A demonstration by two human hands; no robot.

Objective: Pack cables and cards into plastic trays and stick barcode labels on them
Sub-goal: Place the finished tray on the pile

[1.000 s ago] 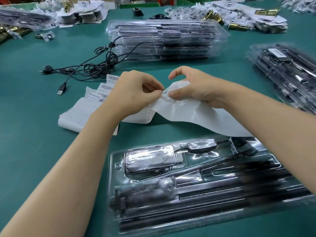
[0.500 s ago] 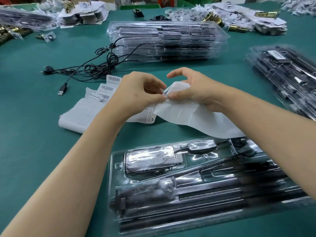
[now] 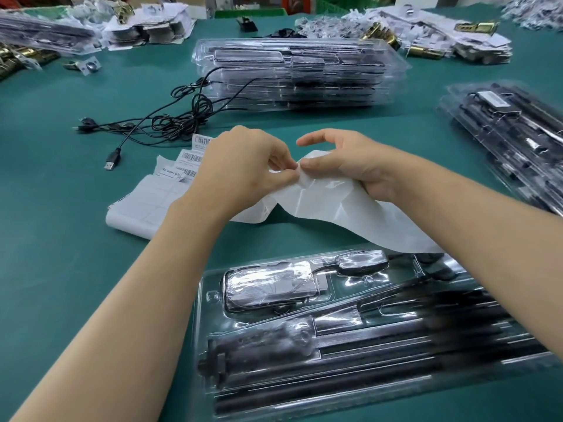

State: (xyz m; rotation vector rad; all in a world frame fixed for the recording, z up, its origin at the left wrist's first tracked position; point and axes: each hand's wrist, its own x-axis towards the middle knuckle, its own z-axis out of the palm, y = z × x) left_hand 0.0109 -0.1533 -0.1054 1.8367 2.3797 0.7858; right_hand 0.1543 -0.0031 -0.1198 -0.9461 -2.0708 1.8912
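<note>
One clear plastic tray (image 3: 213,318) lies nearest the camera on the green worktop (image 3: 67,269), its moulded pockets filled with long black bars, a flat dark pack and a black cord. Just beyond it, both hands are raised and meet at the crumpled edge of a white backing sheet (image 3: 323,202). The left hand (image 3: 243,166) pinches the sheet between thumb and forefinger. The right hand (image 3: 344,166) pinches it right beside the left, with the forefinger lifted clear. The sheet sags from the hands: its right end trails down to the near tray's far rim, and its left end lies flat on the worktop. Beside the left hand, a few barcode labels (image 3: 191,158) show on that flat end. Farther back a loose black cable (image 3: 185,117) lies tangled, its USB plug (image 3: 112,161) at the near-left end, and runs up to a stack of filled trays (image 3: 304,77). More filled trays (image 3: 502,141) sit at right. Paper-wrapped packs (image 3: 441,38) and brass fittings (image 3: 473,25) line the far edge.
</note>
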